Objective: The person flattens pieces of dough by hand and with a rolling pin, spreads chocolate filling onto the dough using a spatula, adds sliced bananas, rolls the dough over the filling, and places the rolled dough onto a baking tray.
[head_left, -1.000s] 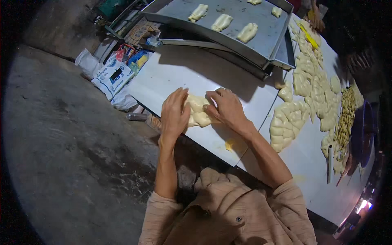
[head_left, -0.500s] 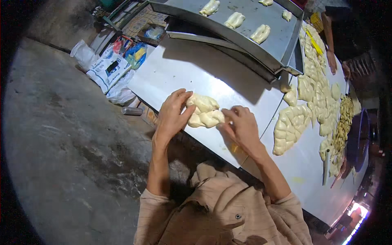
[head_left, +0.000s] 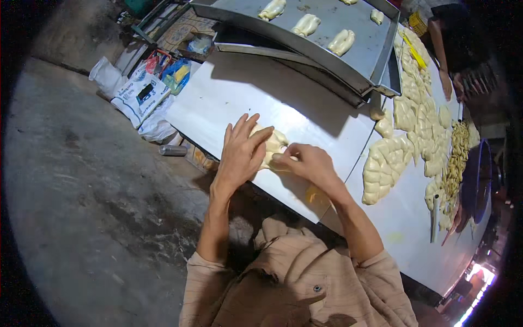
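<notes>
While the left hand point(head_left: 241, 151) lies spread over the dough point(head_left: 278, 141) on the table point(head_left: 196, 103), partly hiding it, the right hand point(head_left: 309, 163) curls at its right end, grip unclear; a tray point(head_left: 365, 50) stands beyond, a scored sheet point(head_left: 387, 169) rightward.

Close to the near edge of the table point(head_left: 218, 103), I see the left hand point(head_left: 238, 151) with fingers spread over the dough point(head_left: 277, 140); the right hand point(head_left: 314, 162), fingers bent, touches its right end. Rolls point(head_left: 342, 42) lie on a tray point(head_left: 360, 61) toward the far edge.
</notes>
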Demonstrator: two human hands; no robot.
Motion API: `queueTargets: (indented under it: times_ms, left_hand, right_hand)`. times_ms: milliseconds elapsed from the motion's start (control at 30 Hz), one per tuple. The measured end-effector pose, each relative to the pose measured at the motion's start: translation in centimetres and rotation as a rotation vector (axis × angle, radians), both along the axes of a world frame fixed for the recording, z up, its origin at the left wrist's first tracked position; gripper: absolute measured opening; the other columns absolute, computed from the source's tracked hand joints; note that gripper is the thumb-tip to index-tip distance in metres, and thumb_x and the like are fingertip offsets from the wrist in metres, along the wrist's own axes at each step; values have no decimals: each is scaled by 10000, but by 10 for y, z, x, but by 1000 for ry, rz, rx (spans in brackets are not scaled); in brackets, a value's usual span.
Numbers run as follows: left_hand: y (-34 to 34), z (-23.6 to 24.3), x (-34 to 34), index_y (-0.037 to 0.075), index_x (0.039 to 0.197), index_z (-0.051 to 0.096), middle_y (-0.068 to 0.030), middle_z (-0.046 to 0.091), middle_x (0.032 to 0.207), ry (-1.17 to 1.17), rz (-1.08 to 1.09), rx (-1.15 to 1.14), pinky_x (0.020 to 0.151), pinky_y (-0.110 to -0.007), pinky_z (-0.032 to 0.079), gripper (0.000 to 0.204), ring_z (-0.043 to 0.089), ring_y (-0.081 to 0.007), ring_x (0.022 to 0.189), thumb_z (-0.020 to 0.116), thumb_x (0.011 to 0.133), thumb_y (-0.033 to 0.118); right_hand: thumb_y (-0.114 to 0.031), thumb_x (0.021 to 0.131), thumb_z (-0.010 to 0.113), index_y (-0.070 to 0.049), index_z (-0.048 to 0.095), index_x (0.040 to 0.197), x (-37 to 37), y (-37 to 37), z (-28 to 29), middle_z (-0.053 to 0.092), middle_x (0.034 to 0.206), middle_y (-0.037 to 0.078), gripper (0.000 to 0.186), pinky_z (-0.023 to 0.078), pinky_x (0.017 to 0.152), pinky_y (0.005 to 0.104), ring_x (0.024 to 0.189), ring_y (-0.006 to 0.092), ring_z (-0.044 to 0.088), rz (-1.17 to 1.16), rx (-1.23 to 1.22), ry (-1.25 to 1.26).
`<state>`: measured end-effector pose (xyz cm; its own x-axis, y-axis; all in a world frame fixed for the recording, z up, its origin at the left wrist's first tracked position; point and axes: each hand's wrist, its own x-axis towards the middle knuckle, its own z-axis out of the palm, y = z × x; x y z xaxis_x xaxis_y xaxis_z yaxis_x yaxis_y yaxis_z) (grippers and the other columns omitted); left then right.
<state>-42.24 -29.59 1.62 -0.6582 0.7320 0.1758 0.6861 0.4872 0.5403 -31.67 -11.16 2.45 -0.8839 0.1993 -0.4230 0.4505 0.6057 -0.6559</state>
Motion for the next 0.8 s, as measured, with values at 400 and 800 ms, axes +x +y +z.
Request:
queueTargets:
  times_ms: [400, 800]
  left_hand:
    - [1, -17, 23, 204, 1382, 615, -214, 336, 1593, -32, -154, -97, 1169, -715, 96, 594, 193, -483, 1505, 746, 847, 425]
    - [23, -6, 36, 115, 1418, 546, -150, 408, 1567, 60, -191, -79, 1155, -760, 3, 669, 276, -399, 1501, 736, 810, 323]
  right_hand:
    - [-353, 891, 642, -43, 691, 1011, 19, 22, -9, 680, 838, 90, 336, 500, 728, 348, 780, 199, 628, -269, -525, 79]
    - [-373, 930, 657, -21, 667, 1166, 26, 21, 11, 686, 905, 179, 424, 522, 778, 360, 846, 276, 671, -25, -154, 124]
